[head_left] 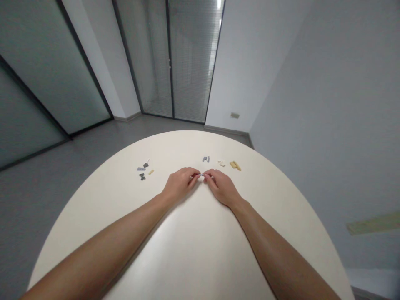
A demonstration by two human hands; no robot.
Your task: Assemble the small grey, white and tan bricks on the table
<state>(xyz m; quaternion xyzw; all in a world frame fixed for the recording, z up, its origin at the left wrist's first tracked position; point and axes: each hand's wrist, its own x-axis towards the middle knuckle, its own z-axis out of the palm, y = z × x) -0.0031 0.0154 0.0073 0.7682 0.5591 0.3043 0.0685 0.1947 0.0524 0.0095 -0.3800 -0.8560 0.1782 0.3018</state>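
Pinching a tiny pale-grey plastic brick (pixel 202 175), its shape too small to make out, between the nearly closed fingertips of the left hand (pixel 180 185) and right hand (pixel 222 188), above the round cream tabletop (pixel 190 246), loose grey bricks (pixel 141 168) and tan bricks (pixel 235 165) lying to both sides.

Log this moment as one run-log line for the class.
left hand: pinching small grey plastic piece | right hand: pinching same piece | tan plastic bricks: ahead right | grey plastic bricks: ahead left | surface: round cream table

Smooth, faintly glossy tabletop (pixel 187 250) and small matt plastic bricks (pixel 235 165)
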